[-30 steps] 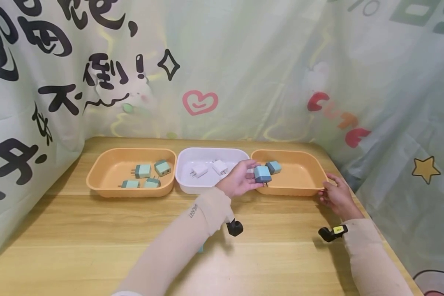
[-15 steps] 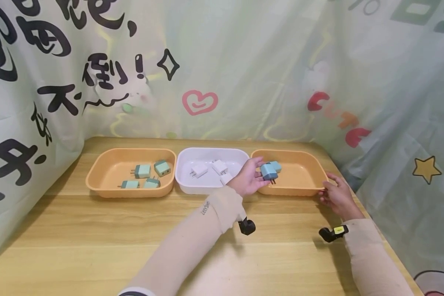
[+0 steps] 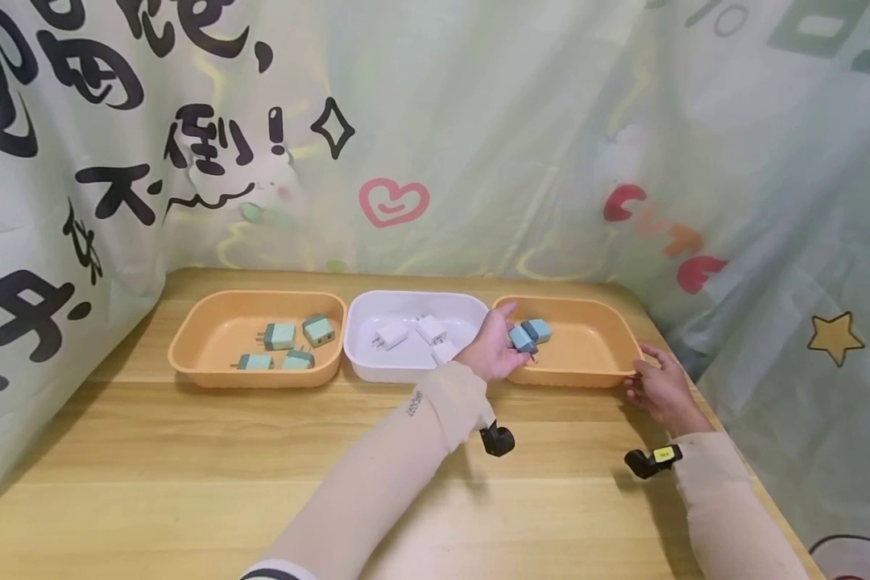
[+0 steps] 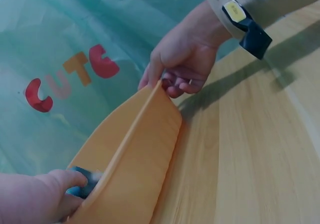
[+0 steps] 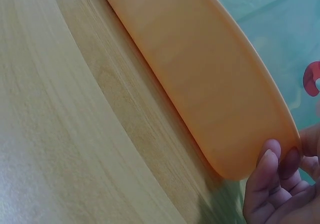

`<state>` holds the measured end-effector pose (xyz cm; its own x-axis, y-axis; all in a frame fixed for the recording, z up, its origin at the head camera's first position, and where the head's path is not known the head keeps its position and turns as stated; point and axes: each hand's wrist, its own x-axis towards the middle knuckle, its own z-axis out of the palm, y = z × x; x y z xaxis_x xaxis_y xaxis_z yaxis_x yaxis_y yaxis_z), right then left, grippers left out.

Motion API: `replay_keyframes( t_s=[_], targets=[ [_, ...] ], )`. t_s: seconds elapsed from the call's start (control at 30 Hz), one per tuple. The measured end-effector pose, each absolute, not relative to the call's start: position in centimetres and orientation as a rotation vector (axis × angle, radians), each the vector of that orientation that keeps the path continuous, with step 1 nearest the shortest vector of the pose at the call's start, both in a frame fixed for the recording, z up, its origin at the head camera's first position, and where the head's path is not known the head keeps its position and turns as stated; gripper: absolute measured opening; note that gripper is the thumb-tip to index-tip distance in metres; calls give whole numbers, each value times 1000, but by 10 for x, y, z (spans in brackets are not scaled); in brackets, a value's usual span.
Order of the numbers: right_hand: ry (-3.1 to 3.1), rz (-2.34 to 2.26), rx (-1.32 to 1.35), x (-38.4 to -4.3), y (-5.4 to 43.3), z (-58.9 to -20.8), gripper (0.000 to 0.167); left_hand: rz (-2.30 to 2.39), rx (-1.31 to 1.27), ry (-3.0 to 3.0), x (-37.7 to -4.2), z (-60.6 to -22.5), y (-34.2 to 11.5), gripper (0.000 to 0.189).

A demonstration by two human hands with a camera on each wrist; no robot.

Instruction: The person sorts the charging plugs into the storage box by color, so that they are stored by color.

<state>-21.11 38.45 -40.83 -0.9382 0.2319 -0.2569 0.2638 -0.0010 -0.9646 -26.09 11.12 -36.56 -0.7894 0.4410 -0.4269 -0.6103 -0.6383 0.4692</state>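
Note:
My left hand (image 3: 491,346) reaches over the left rim of the right orange tray (image 3: 580,372). Between its thumb and fingers is a blue charger plug (image 3: 520,338), low in the tray with its prongs toward me. Another blue charger plug (image 3: 536,330) lies right beside it. In the left wrist view the left hand (image 4: 37,196) partly hides these plugs. My right hand (image 3: 667,391) grips the tray's right front corner. The right wrist view shows the right hand's (image 5: 285,189) fingers curled against the tray wall (image 5: 200,73).
Left of this tray stands a white tray (image 3: 362,366) with white charger plugs (image 3: 391,334), partly behind my left hand. A left orange tray (image 3: 188,362) holds several green charger plugs (image 3: 280,335). All rest on a wooden table (image 3: 261,467) before a printed curtain (image 3: 478,121).
My left hand has moved right and lowered the blue charger plug into the right orange tray. A third white plug has come into sight behind it. My right hand keeps its grip.

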Motion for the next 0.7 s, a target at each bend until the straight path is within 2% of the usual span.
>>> replay_keyframes(
  t_s=[0.27,0.7],
  targets=[
    [2212,-2123,538,-210,383,-410,47,2380,-419,881,-260,-364,114,81],
    [2234,-2123,533,-211,382,-408,51,2256,-286,981,-258,-368,88,78]
  ],
)
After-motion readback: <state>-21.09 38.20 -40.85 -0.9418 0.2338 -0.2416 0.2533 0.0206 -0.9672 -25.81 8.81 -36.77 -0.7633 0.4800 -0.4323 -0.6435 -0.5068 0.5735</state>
